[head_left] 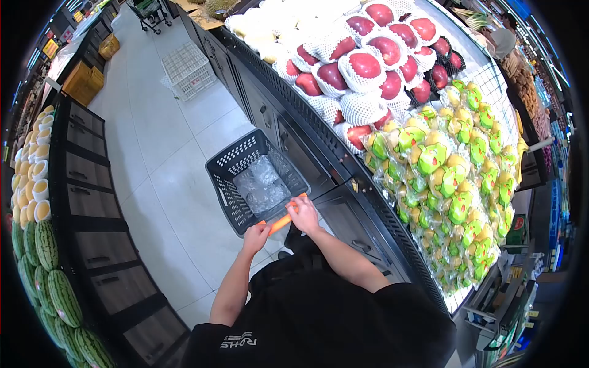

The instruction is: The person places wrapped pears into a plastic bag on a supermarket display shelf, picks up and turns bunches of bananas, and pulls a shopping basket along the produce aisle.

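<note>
A dark grey shopping basket (pixel 219 175) with slotted sides hangs in front of me above the tiled floor. Clear, crumpled plastic bags (pixel 261 184) lie in its bottom; what they hold, if anything, I cannot make out. An orange handle (pixel 281 223) spans the near side of the basket. My left hand (pixel 256 238) is closed round the handle's left end. Further right, my right hand (pixel 303 214) is wrapped round the other end of the same handle.
To the right, a display counter (pixel 343 156) bears red apples (pixel 365 64) in white foam nets and bagged yellow-green fruit (pixel 454 178). White crates (pixel 187 69) stand on the aisle floor ahead. Along the left, a stand holds watermelons (pixel 63 297) and yellow fruit (pixel 38 170). A cart (pixel 149 13) is farther off.
</note>
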`<state>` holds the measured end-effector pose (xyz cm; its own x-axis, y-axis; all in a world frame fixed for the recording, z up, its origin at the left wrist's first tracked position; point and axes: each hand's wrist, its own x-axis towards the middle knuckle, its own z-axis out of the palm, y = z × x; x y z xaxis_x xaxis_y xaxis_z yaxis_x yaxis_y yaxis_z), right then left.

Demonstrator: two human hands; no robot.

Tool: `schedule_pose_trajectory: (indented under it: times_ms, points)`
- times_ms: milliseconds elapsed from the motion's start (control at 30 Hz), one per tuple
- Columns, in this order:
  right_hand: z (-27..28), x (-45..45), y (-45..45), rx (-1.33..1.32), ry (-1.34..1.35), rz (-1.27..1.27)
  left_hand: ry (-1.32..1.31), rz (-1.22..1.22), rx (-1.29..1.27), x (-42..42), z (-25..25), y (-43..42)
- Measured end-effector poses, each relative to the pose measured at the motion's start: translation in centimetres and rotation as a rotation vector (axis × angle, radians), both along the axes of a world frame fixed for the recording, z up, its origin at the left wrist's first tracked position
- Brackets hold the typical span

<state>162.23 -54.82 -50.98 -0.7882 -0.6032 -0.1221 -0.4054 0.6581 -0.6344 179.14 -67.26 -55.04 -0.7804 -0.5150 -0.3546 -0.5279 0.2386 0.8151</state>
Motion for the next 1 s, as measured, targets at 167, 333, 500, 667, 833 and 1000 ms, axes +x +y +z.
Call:
schedule_pose_trajectory:
  times_ms: [167, 333, 500, 667, 833, 1000]
  points:
    - [-1.1, -2.1, -1.6, -0.045, -0.053, 0.104, -0.107, 0.014, 0.07, -1.0, -0.5, -2.2]
    - [-1.1, -4.1, -3.5, -0.082, -0.087, 0.191, -0.115, 0.045, 0.067, -2.0, 0.3, -3.9]
    - [-1.1, -5.1, -5.2, -0.084, -0.112, 0.203, -0.095, 0.053, 0.036, -2.7, -0.5, -5.2]
    - [-2.3, -5.7, -6.4, -0.125, -0.057, 0.227, -0.102, 0.049, 0.048, -3.1, -0.5, -6.2]
    - [-2.4, -6.4, -7.5, -0.083, -0.111, 0.206, -0.095, 0.018, 0.071, -3.8, 0.1, -7.5]
    - [-2.4, -6.0, -8.6, -0.054, -0.097, 0.14, -0.068, -0.035, 0.069, -4.0, 0.3, -8.5]
